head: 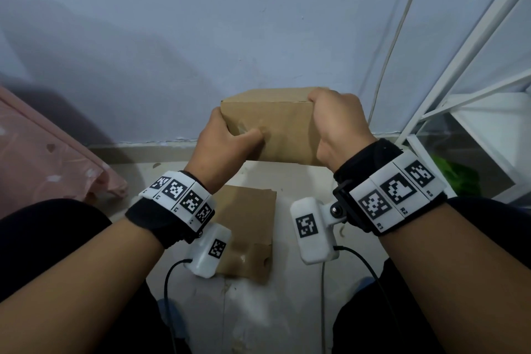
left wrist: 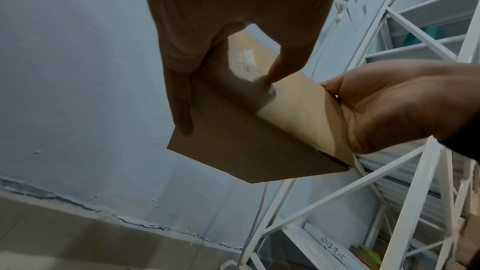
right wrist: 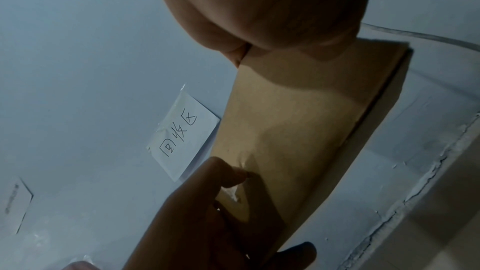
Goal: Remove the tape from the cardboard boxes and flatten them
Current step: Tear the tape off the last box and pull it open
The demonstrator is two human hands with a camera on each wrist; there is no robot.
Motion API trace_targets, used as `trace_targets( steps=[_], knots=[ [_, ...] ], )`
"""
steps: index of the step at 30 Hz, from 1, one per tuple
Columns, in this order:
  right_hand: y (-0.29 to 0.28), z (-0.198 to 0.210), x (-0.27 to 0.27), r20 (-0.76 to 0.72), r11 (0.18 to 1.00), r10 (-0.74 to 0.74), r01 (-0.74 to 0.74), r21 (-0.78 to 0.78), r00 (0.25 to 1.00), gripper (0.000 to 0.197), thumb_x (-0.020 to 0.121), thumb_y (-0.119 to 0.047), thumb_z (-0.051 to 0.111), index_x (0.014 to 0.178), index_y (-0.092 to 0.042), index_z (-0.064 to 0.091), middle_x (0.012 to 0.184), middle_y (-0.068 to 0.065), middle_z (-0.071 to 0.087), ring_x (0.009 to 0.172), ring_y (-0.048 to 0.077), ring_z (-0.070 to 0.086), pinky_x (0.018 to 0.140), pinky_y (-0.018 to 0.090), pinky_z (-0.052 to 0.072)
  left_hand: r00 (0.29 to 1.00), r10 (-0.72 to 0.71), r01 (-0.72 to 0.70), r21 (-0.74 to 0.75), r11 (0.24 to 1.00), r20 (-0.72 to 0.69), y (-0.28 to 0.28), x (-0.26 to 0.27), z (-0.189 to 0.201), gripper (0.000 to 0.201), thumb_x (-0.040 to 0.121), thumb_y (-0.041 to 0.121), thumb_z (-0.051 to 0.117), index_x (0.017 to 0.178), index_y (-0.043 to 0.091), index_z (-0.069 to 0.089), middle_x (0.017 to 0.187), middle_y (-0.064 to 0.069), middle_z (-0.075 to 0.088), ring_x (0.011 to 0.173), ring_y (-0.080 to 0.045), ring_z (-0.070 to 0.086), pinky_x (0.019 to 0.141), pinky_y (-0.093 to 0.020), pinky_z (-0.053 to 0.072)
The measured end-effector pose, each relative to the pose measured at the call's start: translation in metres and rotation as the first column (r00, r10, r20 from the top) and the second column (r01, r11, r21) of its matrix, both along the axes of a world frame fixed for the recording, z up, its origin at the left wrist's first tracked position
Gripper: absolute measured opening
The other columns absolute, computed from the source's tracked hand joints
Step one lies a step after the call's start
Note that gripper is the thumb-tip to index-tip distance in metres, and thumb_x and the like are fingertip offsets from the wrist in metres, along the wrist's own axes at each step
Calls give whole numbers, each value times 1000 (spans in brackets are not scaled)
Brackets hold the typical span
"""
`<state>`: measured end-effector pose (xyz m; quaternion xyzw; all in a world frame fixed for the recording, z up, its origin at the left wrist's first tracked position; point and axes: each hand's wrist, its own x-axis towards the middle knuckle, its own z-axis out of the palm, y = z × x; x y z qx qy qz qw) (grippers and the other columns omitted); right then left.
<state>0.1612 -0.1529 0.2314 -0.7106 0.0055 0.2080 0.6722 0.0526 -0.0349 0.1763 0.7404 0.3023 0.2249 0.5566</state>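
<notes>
A person is holding a closed cardboard box up in front of a pale wall. The right hand is clamping the box's right end, its grip wrapped over the top corner. The left hand is steadying the left end while its thumb is picking at clear tape on the near face. Best approach, likely: lift an edge first, then peel slowly along the seam. A flattened box is lying on the floor below

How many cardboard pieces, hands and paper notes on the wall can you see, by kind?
Cardboard boxes: 2, the held box and the flattened box on the floor
Hands: 2, left hand and right hand
Paper notes: 1, wall note
Total: 5
</notes>
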Motion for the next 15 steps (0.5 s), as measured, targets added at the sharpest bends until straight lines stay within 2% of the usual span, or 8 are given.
trace_targets(
  steps=[2, 5, 8, 12, 15],
  knots=[
    [0, 1, 1, 3, 1000, 3, -3, 7, 1000, 13, 85, -7, 47, 86, -18, 42, 85, 4, 35, 80, 23, 33, 69, 38, 29, 1000, -12, 12, 12, 1000, -6, -3, -2, 0, 41, 75, 41, 67, 111, 28, 54, 106, 5, 67, 95, -17, 67, 82, -50, 60],
    [-2, 1, 3, -6, 1000, 10, -10, 9, 1000, 13, 87, -6, 48, 85, -17, 41, 86, 5, 33, 82, 23, 30, 70, 38, 27, 999, -49, 50, -45, 998, 18, -5, -4, -1, 44, 74, 43, 68, 110, 21, 54, 102, 2, 66, 83, -16, 63, 76, -51, 60],
    [-3, 1, 3, -21, 1000, 20, -20, 18, 1000, 12, 87, -6, 47, 90, -16, 43, 92, 4, 33, 84, 23, 29, 71, 39, 27, 1000, -23, 24, -34, 999, 16, -4, -2, -2, 47, 71, 47, 73, 110, 25, 56, 105, 4, 68, 92, -17, 69, 77, -46, 61],
    [-3, 0, 1, -23, 1000, 18, -18, 21, 1000, 11, 86, -7, 47, 90, -16, 42, 90, 5, 34, 82, 24, 31, 70, 39, 28, 1000, 7, -7, 7, 1000, -12, -1, -1, -1, 53, 67, 46, 74, 113, 29, 55, 108, 8, 70, 99, -16, 70, 84, -48, 60],
    [-2, 0, -1, -22, 1000, 13, -12, 20, 1000, 11, 86, -8, 46, 91, -17, 42, 91, 5, 34, 83, 24, 31, 71, 38, 28, 999, 38, -35, 89, 995, -35, -2, 0, 1, 50, 72, 40, 73, 114, 26, 50, 104, 11, 67, 95, -8, 67, 81, -36, 59]
  ],
)
